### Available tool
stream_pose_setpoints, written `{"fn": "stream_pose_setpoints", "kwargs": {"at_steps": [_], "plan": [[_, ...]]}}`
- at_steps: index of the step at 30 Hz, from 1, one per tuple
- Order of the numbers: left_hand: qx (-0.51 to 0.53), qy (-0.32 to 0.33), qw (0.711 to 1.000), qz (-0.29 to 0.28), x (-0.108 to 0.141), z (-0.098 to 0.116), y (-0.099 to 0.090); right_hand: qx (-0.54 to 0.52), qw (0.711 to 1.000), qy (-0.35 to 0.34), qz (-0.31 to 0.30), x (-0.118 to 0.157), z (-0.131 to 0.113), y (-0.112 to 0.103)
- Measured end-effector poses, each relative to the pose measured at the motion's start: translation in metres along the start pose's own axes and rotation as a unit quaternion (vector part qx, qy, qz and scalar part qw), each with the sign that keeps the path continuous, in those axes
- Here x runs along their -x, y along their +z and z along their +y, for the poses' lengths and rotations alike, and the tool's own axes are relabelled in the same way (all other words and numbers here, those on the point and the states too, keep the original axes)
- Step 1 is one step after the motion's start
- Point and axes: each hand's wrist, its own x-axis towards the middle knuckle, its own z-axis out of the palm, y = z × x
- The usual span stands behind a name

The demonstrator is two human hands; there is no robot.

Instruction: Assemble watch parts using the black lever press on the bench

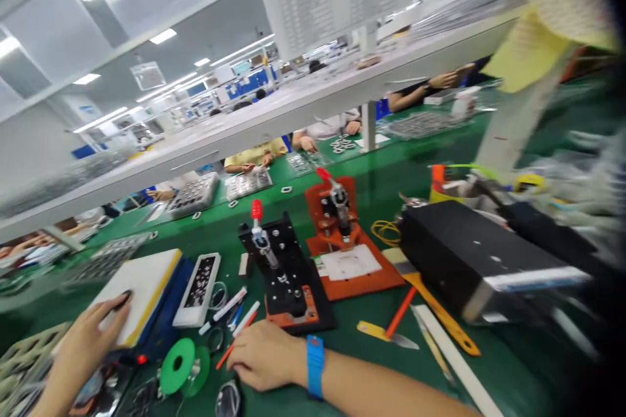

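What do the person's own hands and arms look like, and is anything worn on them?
The left hand and right hand are ungloved, and the forearms show no sleeves. A bright blue wristband circles the right wrist.

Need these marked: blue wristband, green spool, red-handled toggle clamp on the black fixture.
Blue wristband (pixel 315 365), head view, middle of the band.
Green spool (pixel 169 373), head view, front flange.
Red-handled toggle clamp (pixel 257 210), head view, red handle grip.
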Motion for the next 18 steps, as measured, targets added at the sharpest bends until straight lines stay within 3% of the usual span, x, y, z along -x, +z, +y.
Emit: {"fn": "stream_pose_setpoints", "kwargs": {"at_steps": [3, 11, 18], "plan": [[-0.005, -0.024, 1.0, 0.009, 0.01, -0.012, -0.003, -0.031, 0.999, 0.006, -0.017, 0.0, -0.001, -0.004], [0.013, -0.038, 0.999, 0.001, 0.02, -0.003, -0.002, -0.07, 0.996, 0.038, -0.046, 0.002, -0.004, -0.014], [0.015, -0.029, 0.999, 0.023, 0.029, -0.007, 0.01, -0.092, 0.994, 0.053, -0.039, 0.003, -0.003, -0.007]]}}
